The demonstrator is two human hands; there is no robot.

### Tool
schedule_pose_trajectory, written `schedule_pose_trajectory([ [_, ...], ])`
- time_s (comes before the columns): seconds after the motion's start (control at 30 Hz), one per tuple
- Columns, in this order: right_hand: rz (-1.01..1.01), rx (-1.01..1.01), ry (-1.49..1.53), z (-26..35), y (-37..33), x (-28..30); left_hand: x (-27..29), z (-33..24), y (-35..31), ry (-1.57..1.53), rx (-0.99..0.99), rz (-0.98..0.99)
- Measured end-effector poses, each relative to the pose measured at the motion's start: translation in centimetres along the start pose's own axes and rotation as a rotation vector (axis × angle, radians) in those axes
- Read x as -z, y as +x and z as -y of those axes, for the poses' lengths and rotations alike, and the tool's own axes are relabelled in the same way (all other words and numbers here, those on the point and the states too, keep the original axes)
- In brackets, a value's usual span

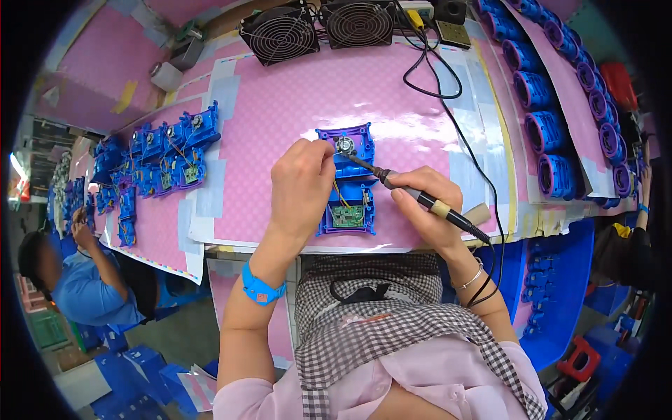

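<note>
In front of me on the pink work surface lies an opened blue and purple plastic housing point(369, 155). Its upper half holds a round speaker point(345, 145); the lower half carries a green circuit board point(346, 216), with thin yellow wires by the boards' side. My right hand point(429, 198) grips a soldering iron point(420, 197) like a pen, its tip pointing at the speaker's lower edge. My left hand point(302, 183) is at the housing's left side, thumb and forefinger pinched beside the speaker. Whatever those fingertips hold is too small or hidden to make out.
Two black fans point(280, 33) stand at the back. The iron's black cable point(470, 143) runs down the right side. More opened housings point(164, 150) lie at left, blue round-ended housings point(548, 133) line the right. A blue bin point(560, 287) sits below right; a co-worker point(98, 280) sits left.
</note>
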State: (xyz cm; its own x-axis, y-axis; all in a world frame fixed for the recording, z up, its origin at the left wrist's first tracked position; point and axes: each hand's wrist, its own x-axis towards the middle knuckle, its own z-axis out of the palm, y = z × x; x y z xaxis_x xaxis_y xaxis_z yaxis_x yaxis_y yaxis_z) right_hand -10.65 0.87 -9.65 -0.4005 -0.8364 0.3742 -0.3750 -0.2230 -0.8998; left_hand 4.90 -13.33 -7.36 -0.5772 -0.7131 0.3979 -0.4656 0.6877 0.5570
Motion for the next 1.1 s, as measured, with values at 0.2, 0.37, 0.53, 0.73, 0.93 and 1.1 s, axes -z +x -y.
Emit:
schedule_pose_trajectory([
  [0.2, 0.017, -0.001, -0.038, 0.3, -0.1, 0.0, -0.5, -0.1, 0.0, 0.012, 0.001, 0.014],
  [0.37, 0.021, 0.021, -0.034, 0.6, 0.1, 0.4, 0.5, -0.8, 0.1, -0.030, 0.017, 0.021],
  [0.53, -0.187, -0.095, 0.014, 0.9, 0.5, 2.0, 2.0, -1.9, -0.3, -0.013, 0.096, 0.094],
  [0.73, -0.060, -0.059, -0.073, 0.6, 1.3, 2.4, -0.1, -2.7, -0.1, -0.020, 0.070, 0.130],
  [0.93, -0.032, -0.039, -0.087, 0.1, 1.3, 2.2, -1.3, -2.6, 0.6, 0.001, 0.018, 0.172],
  [1.1, -0.047, -0.025, -0.092, 0.0, 1.4, 2.2, -1.5, -2.4, 0.7, 0.006, -0.021, 0.194],
])
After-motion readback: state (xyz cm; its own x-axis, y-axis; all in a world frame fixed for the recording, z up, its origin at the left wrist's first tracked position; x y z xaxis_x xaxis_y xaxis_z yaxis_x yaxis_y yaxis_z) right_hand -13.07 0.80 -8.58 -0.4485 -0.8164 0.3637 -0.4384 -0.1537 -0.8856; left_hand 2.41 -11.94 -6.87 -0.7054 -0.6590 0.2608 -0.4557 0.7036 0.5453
